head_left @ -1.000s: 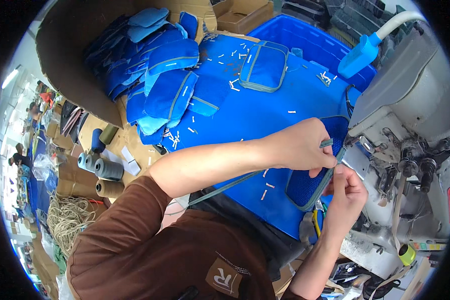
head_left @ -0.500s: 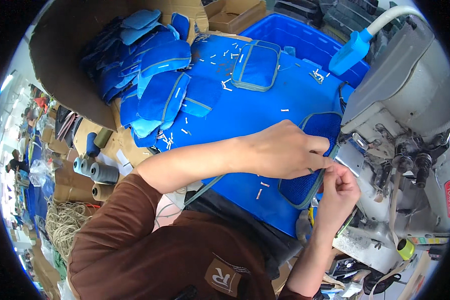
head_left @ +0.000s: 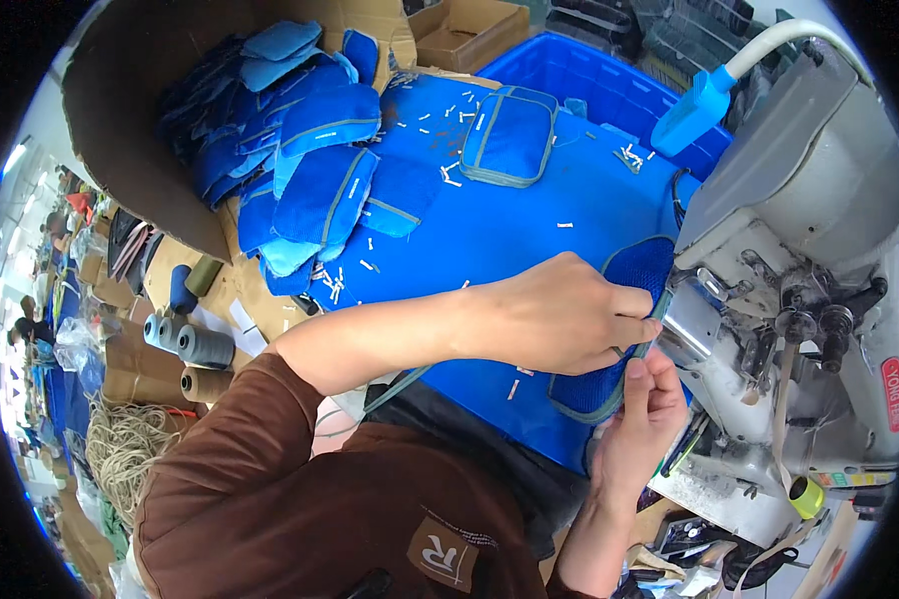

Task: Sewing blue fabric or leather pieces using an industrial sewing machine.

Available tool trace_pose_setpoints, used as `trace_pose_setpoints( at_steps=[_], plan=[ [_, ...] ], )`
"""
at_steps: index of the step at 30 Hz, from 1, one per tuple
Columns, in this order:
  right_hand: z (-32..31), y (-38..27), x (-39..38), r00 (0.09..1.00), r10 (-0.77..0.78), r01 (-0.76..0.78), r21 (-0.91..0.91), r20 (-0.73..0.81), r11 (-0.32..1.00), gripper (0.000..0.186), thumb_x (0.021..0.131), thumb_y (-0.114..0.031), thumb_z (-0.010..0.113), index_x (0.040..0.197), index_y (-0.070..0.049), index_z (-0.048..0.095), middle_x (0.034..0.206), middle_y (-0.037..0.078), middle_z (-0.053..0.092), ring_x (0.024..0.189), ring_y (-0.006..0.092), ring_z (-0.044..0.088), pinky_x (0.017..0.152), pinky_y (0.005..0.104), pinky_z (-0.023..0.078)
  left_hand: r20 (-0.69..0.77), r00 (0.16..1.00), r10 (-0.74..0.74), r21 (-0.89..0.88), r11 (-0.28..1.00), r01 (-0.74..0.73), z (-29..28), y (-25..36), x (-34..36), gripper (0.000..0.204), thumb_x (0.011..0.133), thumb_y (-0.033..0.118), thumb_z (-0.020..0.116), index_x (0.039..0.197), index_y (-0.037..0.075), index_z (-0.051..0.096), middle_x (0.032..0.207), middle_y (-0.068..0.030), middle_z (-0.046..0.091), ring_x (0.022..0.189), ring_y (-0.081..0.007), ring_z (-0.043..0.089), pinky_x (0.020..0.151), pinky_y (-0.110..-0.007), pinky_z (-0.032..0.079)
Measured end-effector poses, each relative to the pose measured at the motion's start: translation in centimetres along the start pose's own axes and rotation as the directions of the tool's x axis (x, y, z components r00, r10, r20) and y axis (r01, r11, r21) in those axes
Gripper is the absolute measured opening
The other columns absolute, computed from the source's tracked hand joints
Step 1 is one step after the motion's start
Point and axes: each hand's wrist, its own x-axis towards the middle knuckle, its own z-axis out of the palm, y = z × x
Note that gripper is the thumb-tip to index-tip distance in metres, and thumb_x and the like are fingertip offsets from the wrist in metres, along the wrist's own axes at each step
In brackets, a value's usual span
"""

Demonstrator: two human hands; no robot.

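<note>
A blue mesh fabric piece [head_left: 637, 268] with grey edge binding lies at the right of the blue work surface, against the grey sewing machine [head_left: 769, 210]. Across its middle reaches my left hand [head_left: 559, 314], knuckles up, with thumb and fingers closed on the bound edge nearest the machine. Just below, my right hand [head_left: 641, 404] has its fingers curled and its thumb pressed on the same edge. The two sets of fingertips are close together. My left hand covers the middle of the piece.
Blue fabric panels [head_left: 325, 195] are heaped at the far left beside a cardboard box wall [head_left: 120, 110]. A finished-looking blue pouch [head_left: 509, 137] lies farther back, near a blue crate [head_left: 589, 75]. Thread spools [head_left: 206, 345] stand at left; small white labels are scattered about.
My right hand has moved left and slightly down, closer along the bound edge. The mesh piece has shifted a little left and down with my hands; my left hand stays nearly in place.
</note>
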Motion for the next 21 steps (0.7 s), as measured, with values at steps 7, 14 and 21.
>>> trace_pose_setpoints(
  at_steps=[7, 14, 21],
  plan=[
    [-0.1, 0.0, 0.8, 1.0, 0.008, -0.008, 0.014, -0.009, 1.0, 0.012, 0.1, -0.009, 0.061, 0.109, -0.001, 0.064, 0.068, -0.006, 0.059, 0.051, -0.0023, 0.044, 0.04, 0.0156, 0.031, -0.009, 1.0, -0.01, -0.001, 1.0, 0.01, 0.1, -0.3, 0.5, 0.04, 0.078, 0.015, 0.073, 0.117, 0.008, 0.068, 0.089, -0.0022, 0.055, 0.062, -0.0212, 0.062, 0.047, -0.034, 0.047],
    [0.1, -0.2, 1.8, 0.999, 0.012, -0.012, -0.001, -0.045, 1.0, 0.014, 0.099, -0.007, 0.061, 0.11, -0.001, 0.065, 0.069, -0.005, 0.06, 0.051, -0.0017, 0.043, 0.04, 0.0159, 0.031, -0.072, 0.997, -0.003, 0.06, 0.998, 0.007, 0.7, -0.8, 1.2, 0.038, 0.078, 0.016, 0.074, 0.116, 0.01, 0.069, 0.09, -0.0017, 0.058, 0.063, -0.0214, 0.063, 0.047, -0.034, 0.047],
    [0.6, -0.5, 1.9, 0.998, -0.011, 0.008, -0.051, -0.069, 0.999, 0.014, 0.101, -0.009, 0.06, 0.11, 0.0, 0.066, 0.07, -0.003, 0.061, 0.052, -0.0001, 0.046, 0.043, 0.0168, 0.035, -0.044, 0.999, -0.009, 0.065, 0.998, 0.012, 0.8, -1.0, 0.9, 0.04, 0.078, 0.017, 0.074, 0.117, 0.013, 0.069, 0.092, -0.001, 0.057, 0.06, -0.0193, 0.061, 0.045, -0.034, 0.046]
  ],
)
